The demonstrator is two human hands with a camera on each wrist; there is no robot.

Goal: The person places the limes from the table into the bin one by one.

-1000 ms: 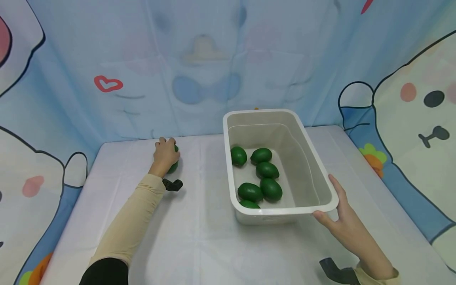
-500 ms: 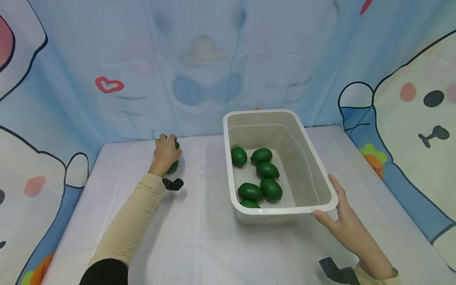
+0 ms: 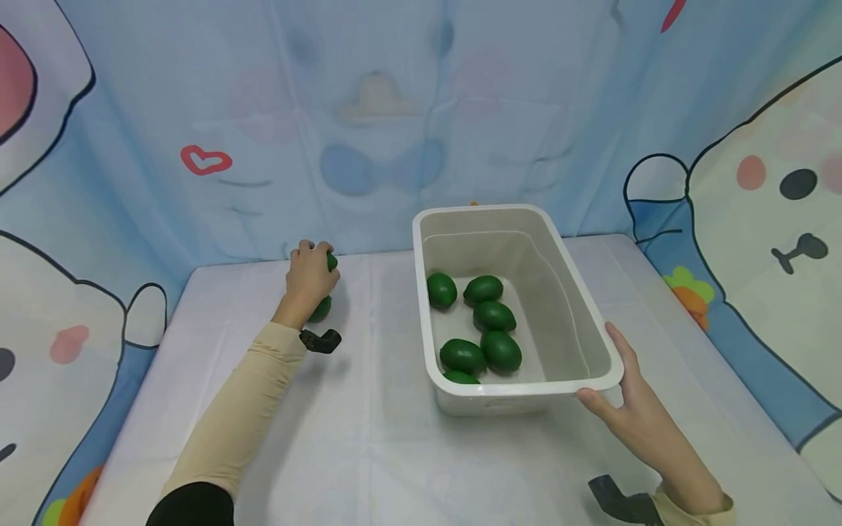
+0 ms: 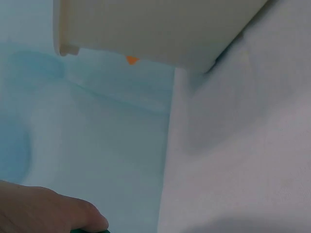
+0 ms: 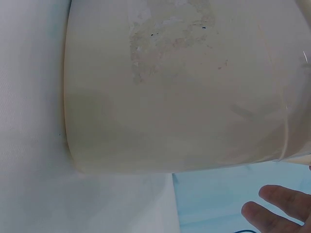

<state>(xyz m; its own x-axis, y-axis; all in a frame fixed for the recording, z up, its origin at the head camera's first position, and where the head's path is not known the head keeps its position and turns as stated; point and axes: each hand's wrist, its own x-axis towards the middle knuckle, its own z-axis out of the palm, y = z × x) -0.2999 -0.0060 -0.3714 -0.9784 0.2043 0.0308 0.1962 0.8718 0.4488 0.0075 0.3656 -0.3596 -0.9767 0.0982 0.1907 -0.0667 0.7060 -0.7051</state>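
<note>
In the head view my left hand (image 3: 309, 281) is at the far left part of the table, curled over a dark green avocado (image 3: 332, 261) that peeks out at its fingertips. Most of that fruit is hidden. A second avocado (image 3: 320, 309) shows beside the wrist, partly covered. The left wrist view catches only part of the hand (image 4: 53, 211) and a sliver of green. My right hand (image 3: 634, 409) spans the near right corner of a white plastic bin (image 3: 520, 389), thumb and straight fingers against the outside below the rim. Several avocados (image 3: 495, 315) lie inside the bin.
White cloth covers the table (image 3: 368, 467). A blue curtain (image 3: 263, 197) with cartoon prints hangs behind and along both sides, close to the table's back edge. The bin wall (image 4: 146, 29) rises to the right of my left hand.
My left hand has shifted slightly away and to the right, the gripped avocado moving with it and the other staying by the wrist. The right hand and bin hold their places.
</note>
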